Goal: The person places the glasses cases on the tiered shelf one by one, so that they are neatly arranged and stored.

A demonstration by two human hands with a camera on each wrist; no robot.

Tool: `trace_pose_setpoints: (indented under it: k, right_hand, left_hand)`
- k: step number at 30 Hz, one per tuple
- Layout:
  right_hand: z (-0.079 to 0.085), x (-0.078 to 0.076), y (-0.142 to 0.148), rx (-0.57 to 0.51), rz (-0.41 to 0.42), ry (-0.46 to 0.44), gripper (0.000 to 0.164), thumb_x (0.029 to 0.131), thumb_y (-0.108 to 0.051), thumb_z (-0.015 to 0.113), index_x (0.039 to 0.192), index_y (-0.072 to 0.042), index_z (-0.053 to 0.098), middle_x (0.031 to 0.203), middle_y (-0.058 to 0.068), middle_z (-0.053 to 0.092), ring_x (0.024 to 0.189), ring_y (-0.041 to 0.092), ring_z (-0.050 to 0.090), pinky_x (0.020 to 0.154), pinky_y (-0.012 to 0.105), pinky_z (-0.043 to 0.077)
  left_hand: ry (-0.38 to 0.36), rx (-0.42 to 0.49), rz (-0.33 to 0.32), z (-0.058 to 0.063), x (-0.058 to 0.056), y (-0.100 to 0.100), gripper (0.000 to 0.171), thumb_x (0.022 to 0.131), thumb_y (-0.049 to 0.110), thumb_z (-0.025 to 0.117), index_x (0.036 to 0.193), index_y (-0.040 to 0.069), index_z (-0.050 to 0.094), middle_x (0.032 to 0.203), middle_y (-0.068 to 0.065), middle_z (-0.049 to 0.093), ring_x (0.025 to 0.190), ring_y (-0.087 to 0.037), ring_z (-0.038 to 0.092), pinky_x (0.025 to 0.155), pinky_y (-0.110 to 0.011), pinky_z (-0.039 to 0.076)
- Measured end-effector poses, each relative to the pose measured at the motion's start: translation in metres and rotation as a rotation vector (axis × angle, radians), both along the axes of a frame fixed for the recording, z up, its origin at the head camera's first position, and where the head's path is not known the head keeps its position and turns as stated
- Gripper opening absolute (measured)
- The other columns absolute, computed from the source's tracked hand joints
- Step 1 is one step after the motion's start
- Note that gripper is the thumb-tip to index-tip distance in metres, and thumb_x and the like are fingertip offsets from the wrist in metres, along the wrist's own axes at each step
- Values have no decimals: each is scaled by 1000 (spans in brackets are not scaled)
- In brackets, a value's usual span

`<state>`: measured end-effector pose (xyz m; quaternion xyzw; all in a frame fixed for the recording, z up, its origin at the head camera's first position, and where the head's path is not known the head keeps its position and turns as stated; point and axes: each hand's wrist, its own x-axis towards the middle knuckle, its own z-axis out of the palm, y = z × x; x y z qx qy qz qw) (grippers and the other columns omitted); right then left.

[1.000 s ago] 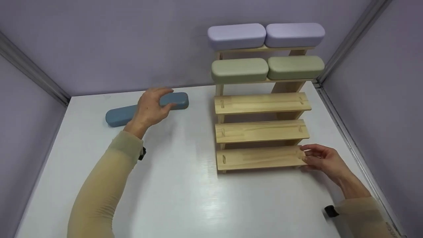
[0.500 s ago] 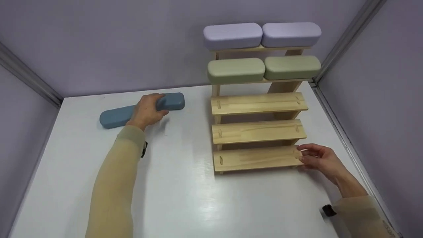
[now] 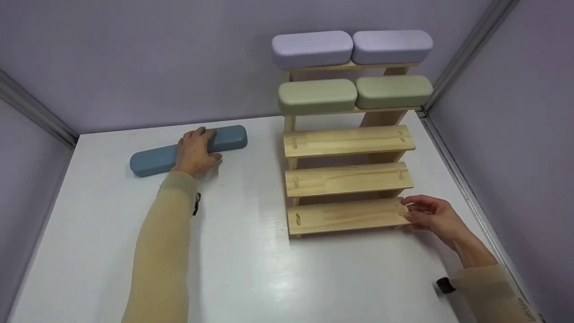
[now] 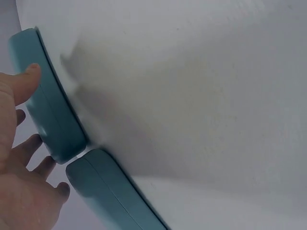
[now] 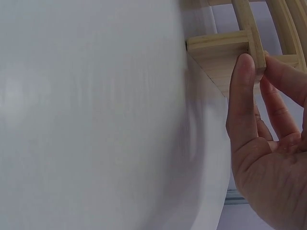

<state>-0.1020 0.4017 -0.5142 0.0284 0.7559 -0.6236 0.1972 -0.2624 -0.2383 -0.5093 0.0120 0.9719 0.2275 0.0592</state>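
Two blue glasses cases lie end to end on the table at the left, the left case point(image 3: 154, 160) and the right case point(image 3: 229, 137). My left hand point(image 3: 193, 152) is over their meeting ends, thumb on the near side and spread fingers towards the far side. In the left wrist view the thumb overlaps the right-hand case point(image 4: 50, 103), with fingertips near its end; firm contact cannot be told. My right hand point(image 3: 437, 220) pinches the right end of the lowest board of a stepped wooden rack point(image 3: 345, 217), as the right wrist view shows on the board end point(image 5: 256, 45).
Two lilac cases point(image 3: 314, 47) sit side by side on the rack's top step, and two green cases point(image 3: 318, 95) on the step below. Three lower boards are bare wood. Walls point(image 3: 179, 58) rise behind and beside the white table point(image 3: 251, 269).
My left hand has come down and slightly left onto the blue cases, its fingers now lower around them. My right hand keeps its hold on the rack. The whole view shifts slightly.
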Motion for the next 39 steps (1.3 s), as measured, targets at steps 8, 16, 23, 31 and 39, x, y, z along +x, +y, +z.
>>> trace_pose_setpoints:
  k: [8,16,23,31,39]
  right_hand:
    - [-1,0,1,11,5,25,33,103,3,73,135,-6,75,105,-9,79,94,6,78,82,31,70]
    - [-2,0,1,-2,11,28,33,104,3,73,137,-2,73,105,-9,77,93,7,78,84,34,71]
    - [-2,-1,2,-17,11,18,32,104,3,73,135,-5,75,106,-9,78,94,7,78,85,35,71]
    - [-1,0,1,-7,-5,10,33,104,2,74,136,-3,74,106,-8,79,95,7,78,84,34,71]
    - [-3,1,1,-5,2,36,31,104,3,72,135,-2,73,108,-9,79,95,6,77,85,32,71]
  left_hand:
    - [54,-28,38,-5,4,1,79,101,26,79,171,8,46,175,-27,39,163,-51,32,138,-72,21]
    - [114,-52,90,-14,2,8,74,102,22,79,167,4,50,163,-30,51,154,-50,45,135,-66,30]
    - [123,1,115,-16,3,15,71,104,22,73,168,4,49,164,-29,53,153,-49,45,133,-65,33]
    - [156,184,133,-8,9,14,60,104,19,68,162,5,59,165,-28,54,153,-49,45,133,-62,36]
    - [190,248,152,-1,23,8,54,106,20,71,158,7,64,159,-25,63,147,-49,52,131,-63,39]
